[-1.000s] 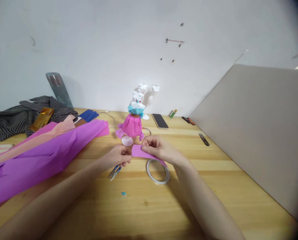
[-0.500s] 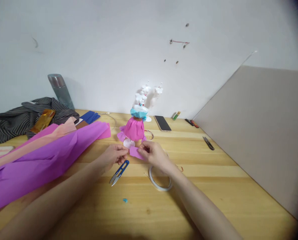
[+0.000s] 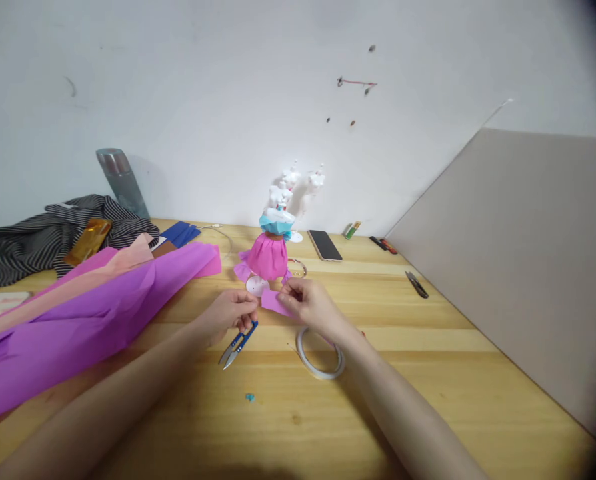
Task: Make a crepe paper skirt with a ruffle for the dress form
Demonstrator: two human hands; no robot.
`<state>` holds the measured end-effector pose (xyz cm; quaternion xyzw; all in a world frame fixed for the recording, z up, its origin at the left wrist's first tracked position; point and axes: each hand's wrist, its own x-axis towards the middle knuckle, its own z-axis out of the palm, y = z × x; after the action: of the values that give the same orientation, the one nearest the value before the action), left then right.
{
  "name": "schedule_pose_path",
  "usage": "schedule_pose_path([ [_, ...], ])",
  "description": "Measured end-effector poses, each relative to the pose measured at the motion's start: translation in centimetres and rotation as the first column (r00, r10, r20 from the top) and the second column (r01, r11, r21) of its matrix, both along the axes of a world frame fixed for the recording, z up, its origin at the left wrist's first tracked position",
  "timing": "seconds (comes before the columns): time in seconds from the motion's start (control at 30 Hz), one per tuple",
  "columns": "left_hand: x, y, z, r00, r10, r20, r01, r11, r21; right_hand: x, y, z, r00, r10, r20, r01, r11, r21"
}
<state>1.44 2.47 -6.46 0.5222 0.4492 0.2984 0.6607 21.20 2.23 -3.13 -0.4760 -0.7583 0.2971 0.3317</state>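
Note:
Between the fingers of my right hand (image 3: 311,307) is a small piece of purple paper (image 3: 274,302), its free end pointing left. My left hand (image 3: 232,311) is pinched just left of that paper; whatever its fingertips hold is too small to make out. Blue-handled thread snips (image 3: 238,345) lie on the table right below my left hand. Beyond both hands stands a small figure with a pink paper skirt (image 3: 268,257) and a light-blue paper collar (image 3: 277,225). A round white disc (image 3: 257,287) lies at its foot. Under my right wrist is a roll of tape (image 3: 321,373).
Large purple paper sheets (image 3: 113,333) spread over the left side, near a striped cloth (image 3: 18,233) and a leaning bottle (image 3: 122,181). A phone (image 3: 325,245) lies behind on the right. Dark-handled snips (image 3: 417,285) rest near the right partition (image 3: 518,247). A blue scrap (image 3: 250,397) lies in front.
The purple paper and my right hand have shifted very slightly right, widening the gap to my left hand. Otherwise the scene looks the same, apart from a small camera shift.

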Motion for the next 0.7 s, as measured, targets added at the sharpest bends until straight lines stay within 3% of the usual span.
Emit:
schedule_pose_path([
  [0.17,0.4,-0.6,0.1,0.994,-0.083,-0.078,0.088,0.994,0.060,0.4,0.1,0.4,1.000,0.000,-0.031,-0.002,0.999,-0.040],
  [0.37,1.1,-1.3,-0.9,0.966,-0.152,-0.212,0.192,0.964,0.185,1.1,-0.1,1.8,0.996,-0.029,-0.085,0.021,0.996,-0.090],
  [0.7,0.6,-1.1,-1.0,0.928,-0.183,-0.325,0.270,0.930,0.249,1.4,-0.3,2.2,0.996,-0.064,-0.056,0.062,0.997,-0.047],
])
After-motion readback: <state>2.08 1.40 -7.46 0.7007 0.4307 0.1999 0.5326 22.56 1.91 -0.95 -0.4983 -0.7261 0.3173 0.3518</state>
